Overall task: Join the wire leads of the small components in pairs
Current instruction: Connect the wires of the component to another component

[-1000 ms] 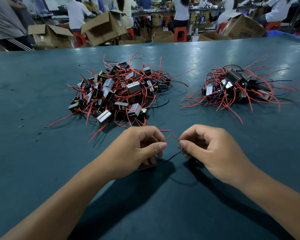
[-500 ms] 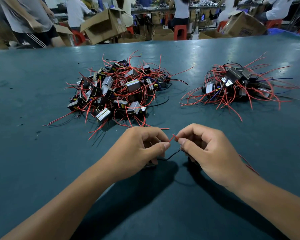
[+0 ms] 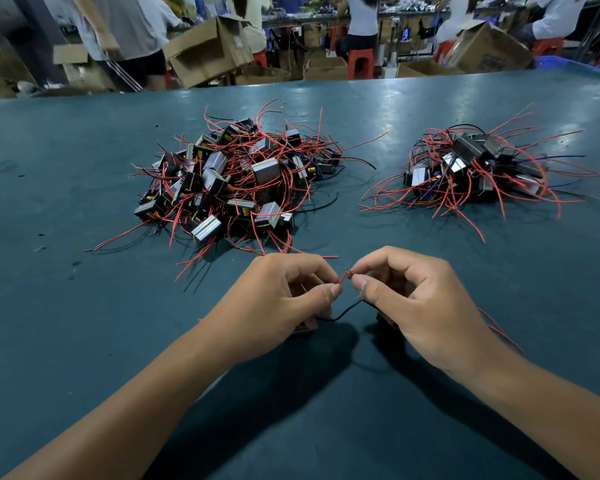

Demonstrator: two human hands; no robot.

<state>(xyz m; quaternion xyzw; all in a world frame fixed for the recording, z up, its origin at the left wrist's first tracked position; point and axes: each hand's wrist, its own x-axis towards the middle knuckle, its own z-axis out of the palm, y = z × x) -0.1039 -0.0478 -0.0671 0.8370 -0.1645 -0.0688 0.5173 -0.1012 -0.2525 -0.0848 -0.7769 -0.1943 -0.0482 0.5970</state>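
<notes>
My left hand (image 3: 284, 296) pinches a short red wire lead (image 3: 343, 278) between thumb and forefinger. My right hand (image 3: 416, 303) pinches the end of a second red lead (image 3: 351, 272), and the two tips meet between my thumbs. A black lead (image 3: 340, 315) sags between the hands, running to small components mostly hidden under each palm. More red leads (image 3: 496, 325) trail out behind my right wrist. A large pile of small block components with red wires (image 3: 239, 181) lies ahead on the left, a smaller pile (image 3: 471, 168) ahead on the right.
The work surface is a dark teal table (image 3: 84, 306). Beyond its far edge stand open cardboard boxes (image 3: 208, 50), red stools (image 3: 360, 62) and several people at other benches.
The two red lead tips were apart and have come together between my thumbs. My hands have closed in slightly toward each other. A person in the background has walked to the right.
</notes>
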